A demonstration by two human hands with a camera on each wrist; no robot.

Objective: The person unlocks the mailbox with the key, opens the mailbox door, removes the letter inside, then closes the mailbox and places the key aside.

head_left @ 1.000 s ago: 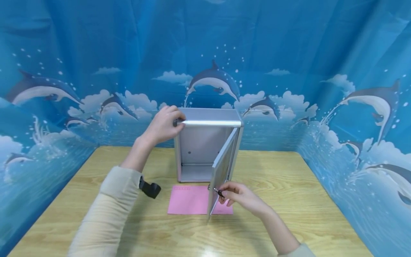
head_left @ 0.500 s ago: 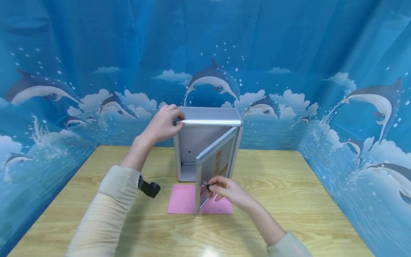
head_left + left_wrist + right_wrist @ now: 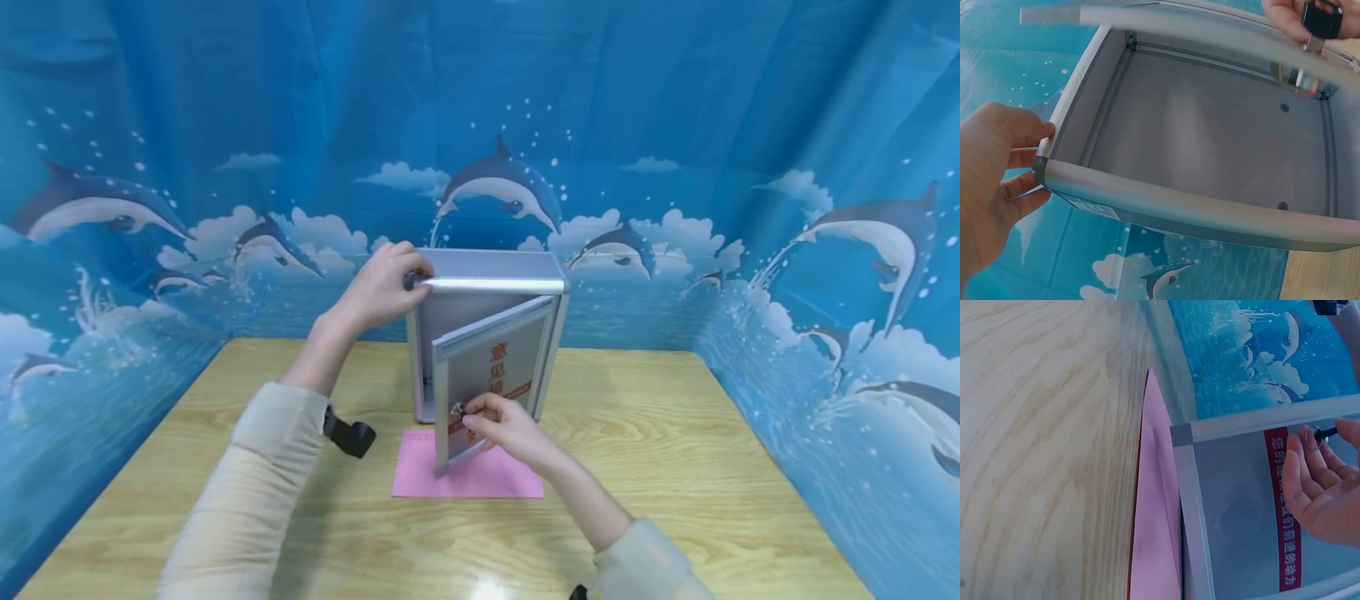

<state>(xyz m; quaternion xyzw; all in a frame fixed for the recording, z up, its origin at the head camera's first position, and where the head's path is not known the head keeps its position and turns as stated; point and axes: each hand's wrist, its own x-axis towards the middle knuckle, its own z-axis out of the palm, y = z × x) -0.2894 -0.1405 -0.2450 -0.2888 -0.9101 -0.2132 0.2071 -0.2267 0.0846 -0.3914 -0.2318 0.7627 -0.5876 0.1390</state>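
Observation:
A silver metal suggestion box [image 3: 495,265] stands upright on the table, its front door [image 3: 468,358] partly swung out on the right-hand hinge. My left hand [image 3: 382,286] grips the box's top left corner; in the left wrist view its fingers [image 3: 1022,134] bend against that corner. Near the door's free edge, my right hand [image 3: 508,427] pinches a black-headed key [image 3: 1327,432] that sits in the door's lock. The left wrist view shows the key's black head [image 3: 1321,22] between finger and thumb, and the box's bare grey inside [image 3: 1197,131]. Red lettering runs down the door's face.
A pink envelope [image 3: 495,482] lies flat on the wooden table [image 3: 652,467], partly under the door's lower edge. A blue dolphin-printed curtain [image 3: 337,133] closes off the back and both sides. A black camera mount [image 3: 351,435] juts from the left wrist.
My right hand has swung the door leftward toward the box, so its lettered face now shows and covers more of the opening. The left hand has stayed on the corner.

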